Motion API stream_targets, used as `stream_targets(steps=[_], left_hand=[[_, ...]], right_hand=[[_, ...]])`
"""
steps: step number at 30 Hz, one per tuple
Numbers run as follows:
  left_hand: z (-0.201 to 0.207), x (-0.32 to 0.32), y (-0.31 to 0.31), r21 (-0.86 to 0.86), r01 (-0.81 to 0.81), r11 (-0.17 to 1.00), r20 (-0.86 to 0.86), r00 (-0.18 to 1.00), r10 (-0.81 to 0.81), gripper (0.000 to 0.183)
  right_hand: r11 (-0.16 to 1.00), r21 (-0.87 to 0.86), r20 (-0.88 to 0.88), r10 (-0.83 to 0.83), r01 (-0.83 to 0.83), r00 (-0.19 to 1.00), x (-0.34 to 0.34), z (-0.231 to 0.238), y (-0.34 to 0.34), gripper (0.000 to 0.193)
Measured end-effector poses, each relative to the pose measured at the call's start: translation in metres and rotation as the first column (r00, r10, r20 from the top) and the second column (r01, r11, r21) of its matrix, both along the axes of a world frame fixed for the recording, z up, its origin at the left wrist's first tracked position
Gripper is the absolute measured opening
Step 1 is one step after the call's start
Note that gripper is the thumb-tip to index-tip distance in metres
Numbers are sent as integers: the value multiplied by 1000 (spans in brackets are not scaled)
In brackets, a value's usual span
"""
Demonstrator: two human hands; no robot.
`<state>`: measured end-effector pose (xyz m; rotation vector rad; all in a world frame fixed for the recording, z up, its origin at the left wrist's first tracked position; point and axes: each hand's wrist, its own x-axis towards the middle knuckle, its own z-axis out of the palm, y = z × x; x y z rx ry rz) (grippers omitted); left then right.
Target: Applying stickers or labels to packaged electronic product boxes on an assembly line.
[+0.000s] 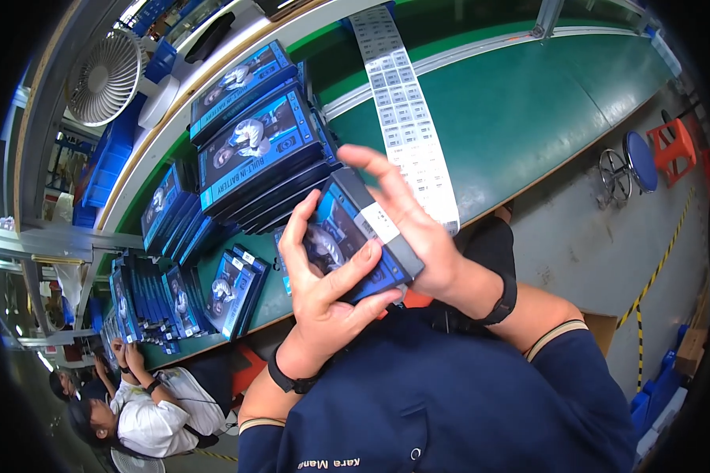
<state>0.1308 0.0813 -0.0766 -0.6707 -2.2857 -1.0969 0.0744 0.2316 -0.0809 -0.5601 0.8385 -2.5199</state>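
A dark blue product box (335,240) with a picture on its face is held tilted in front of my chest. My left hand (327,288) grips it, with the thumb lying across the printed face. A white label (379,223) sits at the box's edge, running onto its grey side. My right hand (422,236) rests along that grey side, its fingers stretched out and spread past the box's far end. Just beyond the right hand lies a long strip of white labels (406,110) on the green table (521,102).
Stacks of similar boxes (252,146) stand at the left, with more boxes (233,288) farther along. A white fan (106,77) and a blue bin (110,169) are at the upper left. A co-worker (162,414) sits at lower left. Stools (640,161) stand at the right.
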Motion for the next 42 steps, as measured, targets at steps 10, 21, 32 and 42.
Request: stream_targets(steps=[10, 21, 32, 42], left_hand=[[22, 21, -87, -230, -400, 887, 43, 906, 420, 64], [-34, 64, -198, -632, -464, 621, 294, 598, 746, 65], [31, 17, -51, -411, -180, 894, 112, 963, 245, 44], [10, -44, 54, -184, 270, 945, 379, 907, -185, 68]], right_hand=[[693, 610, -245, -294, 383, 924, -16, -30, 80, 23], [539, 779, -199, -271, 320, 942, 17, -158, 149, 17], [659, 699, -233, -158, 279, 959, 33, -119, 115, 16], [773, 468, -339, -291, 428, 895, 25, -39, 133, 39]])
